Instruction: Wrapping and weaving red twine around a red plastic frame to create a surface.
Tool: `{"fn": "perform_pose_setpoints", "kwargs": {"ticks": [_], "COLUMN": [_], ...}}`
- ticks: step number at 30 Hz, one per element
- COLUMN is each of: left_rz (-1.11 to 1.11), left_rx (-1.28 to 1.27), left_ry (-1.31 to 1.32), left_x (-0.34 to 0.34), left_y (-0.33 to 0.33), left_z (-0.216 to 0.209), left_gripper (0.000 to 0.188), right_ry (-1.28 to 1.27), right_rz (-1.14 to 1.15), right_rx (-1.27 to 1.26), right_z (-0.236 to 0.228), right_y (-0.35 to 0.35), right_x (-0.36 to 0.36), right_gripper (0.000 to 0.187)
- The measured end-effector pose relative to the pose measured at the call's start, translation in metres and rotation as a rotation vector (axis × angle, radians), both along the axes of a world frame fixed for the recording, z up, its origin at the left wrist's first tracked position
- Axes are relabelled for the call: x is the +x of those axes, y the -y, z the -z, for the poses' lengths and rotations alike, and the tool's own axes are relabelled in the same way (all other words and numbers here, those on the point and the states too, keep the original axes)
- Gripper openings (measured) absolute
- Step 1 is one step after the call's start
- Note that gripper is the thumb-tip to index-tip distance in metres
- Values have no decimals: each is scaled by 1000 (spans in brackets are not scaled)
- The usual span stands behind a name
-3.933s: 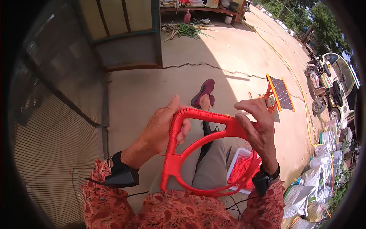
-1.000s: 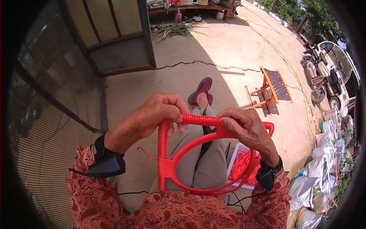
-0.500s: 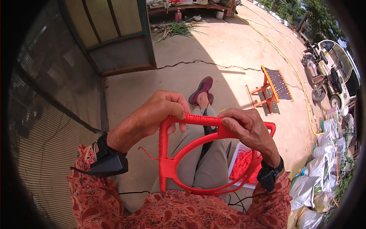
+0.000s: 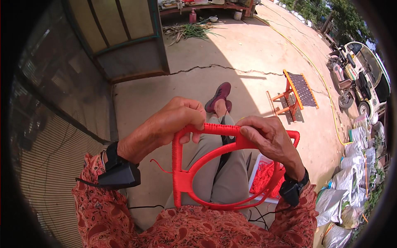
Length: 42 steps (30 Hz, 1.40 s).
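Note:
A red frame [image 4: 182, 182], wrapped in cord along its straight bars and with a curved loop inside, rests upright over my lap. My left hand [image 4: 180, 118] is closed on the top bar near its left corner, the fingertips curled around it. Whether it also pinches a strand of cord there is hidden. Further right, my right hand [image 4: 266, 134] grips the same bar, thumb on the near side and fingers over the top. A loose red strand [image 4: 159, 165] sticks out from the frame's left bar. Behind the frame's right part, a heap of red cord [image 4: 264, 175] fills a white tray.
An orange folding stool [image 4: 297, 93] with a dark woven seat stands ahead to the right. Left of me are a door panel [image 4: 128, 58] and a ribbed wall. Silvery bags [image 4: 345, 182] line the right side, near a parked vehicle [image 4: 370, 78]. Black cables [image 4: 260, 217] trail by my lap.
My left hand has shifted very slightly, its fingers drawn up a little at the top bar. The right hand and the frame stay nearly in place.

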<state>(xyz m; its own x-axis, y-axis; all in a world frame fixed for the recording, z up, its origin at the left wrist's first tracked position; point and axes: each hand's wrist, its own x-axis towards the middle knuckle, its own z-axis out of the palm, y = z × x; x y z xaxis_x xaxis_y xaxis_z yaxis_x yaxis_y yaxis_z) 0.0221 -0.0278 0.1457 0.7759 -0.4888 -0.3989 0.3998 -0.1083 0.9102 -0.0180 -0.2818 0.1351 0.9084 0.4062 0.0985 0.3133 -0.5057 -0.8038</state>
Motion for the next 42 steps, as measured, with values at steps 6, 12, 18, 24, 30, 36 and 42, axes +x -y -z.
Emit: {"fn": "perform_pose_setpoints", "kwargs": {"ticks": [6,12,18,24,30,36,42], "left_rz": [-61,-74,-31,-39,-106,-147,-239], "left_rx": [50,40,-23,-169,-236,-286,-407], "left_ry": [0,-12,-26,35,57,125,159], "left_x": [0,-4,-3,-23,-25,-36,-54], "left_y": [3,1,-4,-10,-14,-8,3], "left_z": [1,-3,9,14,17,7,2], "left_gripper": [7,6,7,10,12,14,17], "right_ry": [39,64,166,555,-368,-435,-257], "right_rz": [-15,-40,8,179,168,102,131], "right_rx": [6,-16,34,274,519,1254,1296], "right_z": [-3,-2,17,18,73,71,42], "right_y": [-3,-1,0,18,9,-13,-13], "right_x": [1,2,6,-47,-88,-42,-16], "right_gripper": [15,16,14,15,34,43,35]}}
